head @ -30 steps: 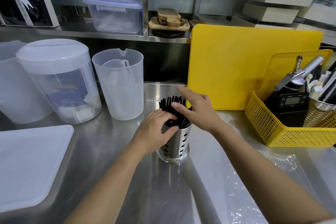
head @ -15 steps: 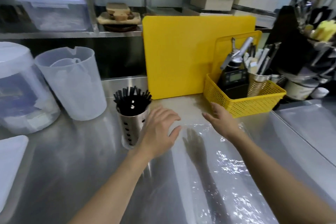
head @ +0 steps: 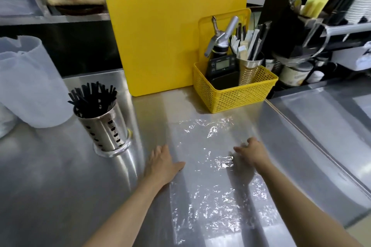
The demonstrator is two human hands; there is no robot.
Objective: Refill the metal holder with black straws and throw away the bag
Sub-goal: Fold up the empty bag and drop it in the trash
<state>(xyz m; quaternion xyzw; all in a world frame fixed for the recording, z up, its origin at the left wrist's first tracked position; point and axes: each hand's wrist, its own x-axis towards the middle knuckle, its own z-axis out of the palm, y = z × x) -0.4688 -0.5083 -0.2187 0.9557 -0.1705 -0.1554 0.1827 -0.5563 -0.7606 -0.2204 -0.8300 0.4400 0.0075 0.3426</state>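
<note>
The perforated metal holder (head: 104, 128) stands upright on the steel counter at the left, packed with black straws (head: 92, 97). To its right a clear, crinkled plastic bag (head: 208, 182) lies flat on the counter. My left hand (head: 160, 163) rests palm down at the bag's left edge, fingers spread. My right hand (head: 251, 153) lies on the bag's right side with its fingers curled down onto the film; nothing is lifted.
A yellow cutting board (head: 160, 40) leans at the back. A yellow basket (head: 236, 90) with a timer, a cream whipper and a utensil cup stands beside it. A translucent pitcher (head: 26, 84) is at the far left. A second steel surface (head: 325, 126) adjoins on the right.
Both hands have left the holder and straws and moved right and down onto the plastic bag. My view has swung to the right.
</note>
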